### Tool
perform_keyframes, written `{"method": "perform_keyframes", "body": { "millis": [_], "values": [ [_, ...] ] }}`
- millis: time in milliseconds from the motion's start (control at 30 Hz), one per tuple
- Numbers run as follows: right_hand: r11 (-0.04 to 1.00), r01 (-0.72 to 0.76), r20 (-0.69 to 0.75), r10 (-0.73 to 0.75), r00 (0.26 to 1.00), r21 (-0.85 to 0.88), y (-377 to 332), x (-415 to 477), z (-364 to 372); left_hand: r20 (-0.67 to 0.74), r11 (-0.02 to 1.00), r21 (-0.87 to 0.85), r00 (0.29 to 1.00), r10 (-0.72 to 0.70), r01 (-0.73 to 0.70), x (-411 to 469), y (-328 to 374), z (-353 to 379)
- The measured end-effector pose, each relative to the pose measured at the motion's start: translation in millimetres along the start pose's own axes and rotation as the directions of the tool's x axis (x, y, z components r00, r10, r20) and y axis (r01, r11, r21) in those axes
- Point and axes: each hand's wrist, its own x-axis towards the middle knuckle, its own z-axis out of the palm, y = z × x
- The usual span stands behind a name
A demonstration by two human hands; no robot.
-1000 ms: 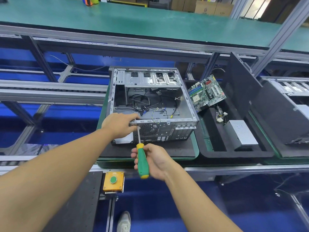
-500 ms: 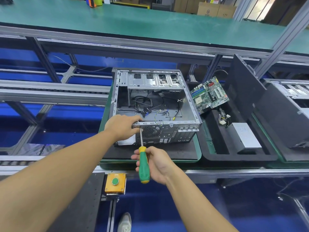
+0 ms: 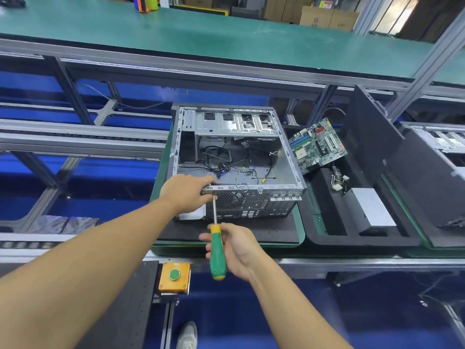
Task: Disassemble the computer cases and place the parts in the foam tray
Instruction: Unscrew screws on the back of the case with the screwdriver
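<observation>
a: where was the case, and what had hold of it?

b: the open grey sheet-metal computer case [image 3: 239, 159] lay on its side on a black mat [image 3: 264, 230] over a green pallet [image 3: 161, 177], open face up. the left hand [image 3: 186, 195] gripped the near top rail at its left corner, fingers curled over the edge, most likely to stop the case from sliding under the tool's push.

a: and the other hand?

b: the right hand [image 3: 234, 248] was wrapped round the green, yellow-tipped handle of a screwdriver [image 3: 217, 253], fingers closed on it. the steel shaft ran up to the rear panel just under the left hand's rail. i'd judge the tip sat on a screw there, though the screw itself was too small to make out.

a: what had reached the tray?

b: the black foam tray [image 3: 327, 238] stood just right of the pallet. a green motherboard [image 3: 317, 145] leaned on its far end, and a silver power supply box [image 3: 372, 210] sat in a slot. so the case was mostly stripped, i'd say.
</observation>
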Motion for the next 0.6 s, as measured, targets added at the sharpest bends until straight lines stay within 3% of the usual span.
{"method": "perform_keyframes", "body": {
  "millis": [300,500,600],
  "values": [
    [0.982,0.146,-0.095,-0.158,0.983,-0.117,7,10,0,-0.033,0.999,-0.041,0.999,0.006,-0.008,-1,0,2],
    [0.998,0.055,-0.031,-0.055,0.998,-0.001,3,7,1,-0.055,0.996,-0.093,0.998,-0.008,0.003,-3,-2,5],
    [0.996,0.085,-0.011,-0.085,0.996,-0.035,4,7,-2,-0.061,0.995,-0.1,0.998,-0.018,0.011,-5,-1,5]
  ]
}}
